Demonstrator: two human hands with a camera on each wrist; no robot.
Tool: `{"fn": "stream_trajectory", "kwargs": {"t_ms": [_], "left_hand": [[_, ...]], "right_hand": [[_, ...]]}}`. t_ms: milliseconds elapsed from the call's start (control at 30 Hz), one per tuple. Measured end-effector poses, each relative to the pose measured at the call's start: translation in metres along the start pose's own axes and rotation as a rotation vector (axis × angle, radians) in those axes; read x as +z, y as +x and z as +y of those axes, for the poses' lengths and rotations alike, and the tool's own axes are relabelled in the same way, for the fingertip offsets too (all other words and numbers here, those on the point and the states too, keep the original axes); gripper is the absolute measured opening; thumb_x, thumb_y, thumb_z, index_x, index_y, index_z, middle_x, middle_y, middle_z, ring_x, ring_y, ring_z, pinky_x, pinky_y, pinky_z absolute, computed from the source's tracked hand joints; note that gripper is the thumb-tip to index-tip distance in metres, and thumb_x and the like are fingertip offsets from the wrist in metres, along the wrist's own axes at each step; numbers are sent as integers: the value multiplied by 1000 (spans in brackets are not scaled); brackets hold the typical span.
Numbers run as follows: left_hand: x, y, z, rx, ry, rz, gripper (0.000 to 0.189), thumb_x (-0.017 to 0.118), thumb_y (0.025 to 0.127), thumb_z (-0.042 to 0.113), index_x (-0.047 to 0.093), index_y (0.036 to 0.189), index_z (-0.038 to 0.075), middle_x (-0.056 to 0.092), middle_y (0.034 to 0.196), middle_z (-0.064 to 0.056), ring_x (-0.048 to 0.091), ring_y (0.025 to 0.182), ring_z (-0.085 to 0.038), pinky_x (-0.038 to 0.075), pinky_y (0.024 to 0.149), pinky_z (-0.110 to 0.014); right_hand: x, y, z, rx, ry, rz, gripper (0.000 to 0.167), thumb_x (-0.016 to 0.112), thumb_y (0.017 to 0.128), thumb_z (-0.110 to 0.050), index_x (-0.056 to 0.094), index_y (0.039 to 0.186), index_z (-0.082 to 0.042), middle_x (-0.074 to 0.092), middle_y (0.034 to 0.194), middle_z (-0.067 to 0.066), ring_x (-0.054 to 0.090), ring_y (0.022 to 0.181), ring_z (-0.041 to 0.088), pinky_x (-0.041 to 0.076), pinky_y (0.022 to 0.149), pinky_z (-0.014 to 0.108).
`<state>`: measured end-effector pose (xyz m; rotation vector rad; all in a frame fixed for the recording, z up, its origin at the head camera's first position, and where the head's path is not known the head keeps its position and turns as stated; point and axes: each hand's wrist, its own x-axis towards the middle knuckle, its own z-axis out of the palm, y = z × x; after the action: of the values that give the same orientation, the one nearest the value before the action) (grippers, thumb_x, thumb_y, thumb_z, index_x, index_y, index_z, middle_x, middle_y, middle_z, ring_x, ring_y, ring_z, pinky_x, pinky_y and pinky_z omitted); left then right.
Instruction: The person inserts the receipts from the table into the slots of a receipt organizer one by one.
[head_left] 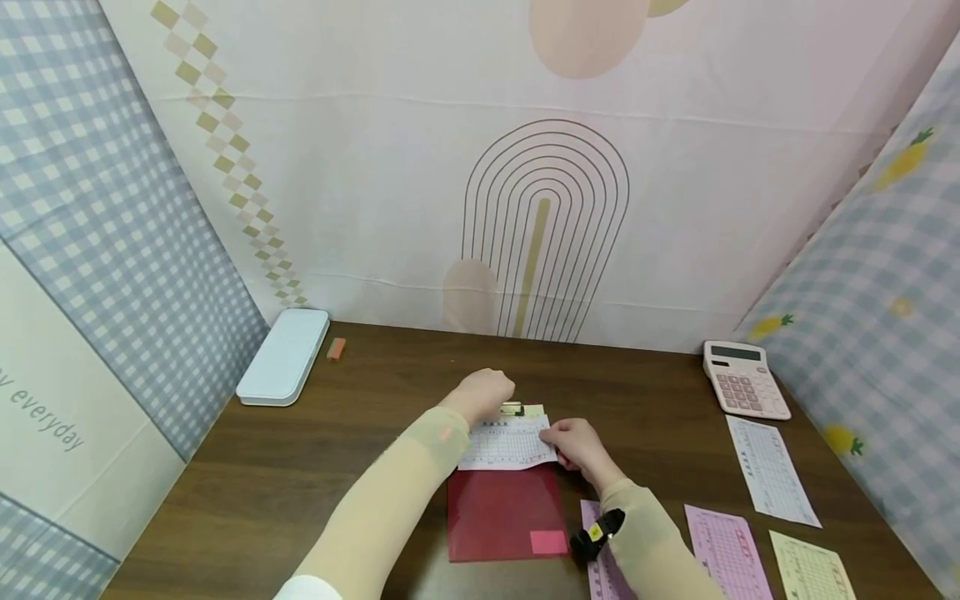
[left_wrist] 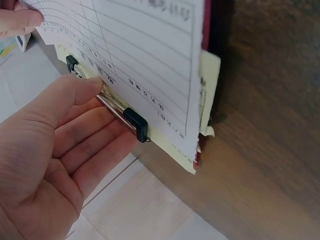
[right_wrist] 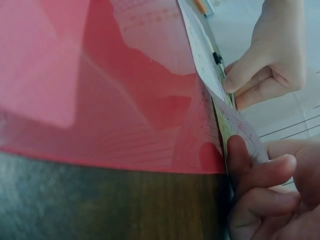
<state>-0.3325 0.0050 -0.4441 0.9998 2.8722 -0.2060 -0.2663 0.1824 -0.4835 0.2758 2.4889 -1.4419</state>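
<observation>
A red clipboard [head_left: 501, 510] lies on the table in the head view, with a white printed form [head_left: 504, 445] across its upper part. At its top edge my left hand [head_left: 482, 395] holds the metal clip [head_left: 512, 409], thumb on the front side and fingers behind, as the left wrist view shows. A pale yellow sheet [left_wrist: 209, 95] shows under the white form. My right hand [head_left: 579, 446] pinches the form's right edge between thumb and finger. In the right wrist view that side of the form curls up off the red board [right_wrist: 140, 100].
Pink forms [head_left: 726, 552], a yellow form [head_left: 812, 568] and another white form [head_left: 774, 471] lie at the right. A pink calculator [head_left: 745, 382] stands behind them. A white case [head_left: 283, 358] and a small orange eraser [head_left: 336, 349] are at the back left.
</observation>
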Motion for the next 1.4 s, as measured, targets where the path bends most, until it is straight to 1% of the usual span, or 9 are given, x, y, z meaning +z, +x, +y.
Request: {"fn": "stream_trajectory", "kwargs": {"t_ms": [200,500,800,1033,1100,1200,1267,1300,1400], "left_hand": [[-3,0,1,5,-13,-25,7,73,82,16,70,88,15,69,89,3,64,82,-13,52,75,-26],[-5,1,0,-21,-46,-63,8,74,81,16,69,88,15,68,88,3,61,76,-11,52,70,-26],[-5,3,-1,-14,-55,-36,6,69,81,9,68,81,15,68,85,2,61,75,-13,52,69,-29],[-5,6,-1,-21,-59,-58,6,69,81,9,68,80,15,68,84,2,62,76,-12,52,71,-27],[-3,9,-2,-13,-66,-53,7,70,79,9,67,77,15,67,81,2,62,74,-13,52,68,-27],[-2,9,-2,-10,-72,-64,6,70,79,9,68,80,14,67,82,2,62,74,-13,52,68,-28],[0,9,-2,-10,-72,-54,6,71,78,9,67,79,14,67,82,2,62,75,-14,52,68,-28],[-2,8,-1,-17,-66,-59,5,70,80,10,68,80,14,68,84,2,63,78,-14,52,71,-28],[-1,7,-1,-8,-43,-26,6,71,79,10,67,80,15,68,84,2,64,80,-14,52,73,-28]], "right_hand": [[0,1,1,-31,-17,2,17,62,86,-17,58,74,-5,39,46,-2,37,40,7,31,38,19],[0,3,-1,-23,-25,22,17,63,85,-20,63,83,-3,40,45,-2,35,38,7,28,37,20],[1,9,-2,-38,-25,44,19,63,87,-20,64,86,-1,43,46,-2,40,39,7,30,37,19],[0,13,-1,-39,-24,44,19,64,87,-20,63,85,-1,44,46,-2,41,38,7,30,37,19],[0,15,0,-42,-29,43,19,64,87,-20,63,85,-1,44,46,-1,41,38,7,30,37,19],[-1,18,1,-39,-25,44,19,64,87,-20,63,85,0,44,47,-1,41,37,7,30,37,20],[-1,18,1,-44,-27,44,20,64,87,-20,63,85,0,44,48,-1,41,37,7,31,37,20],[-1,18,1,-44,-24,46,19,64,87,-19,63,85,0,44,47,-2,41,37,7,31,37,20],[0,18,0,-49,-26,50,19,64,87,-19,62,83,0,43,45,-2,39,36,7,30,37,20]]}}
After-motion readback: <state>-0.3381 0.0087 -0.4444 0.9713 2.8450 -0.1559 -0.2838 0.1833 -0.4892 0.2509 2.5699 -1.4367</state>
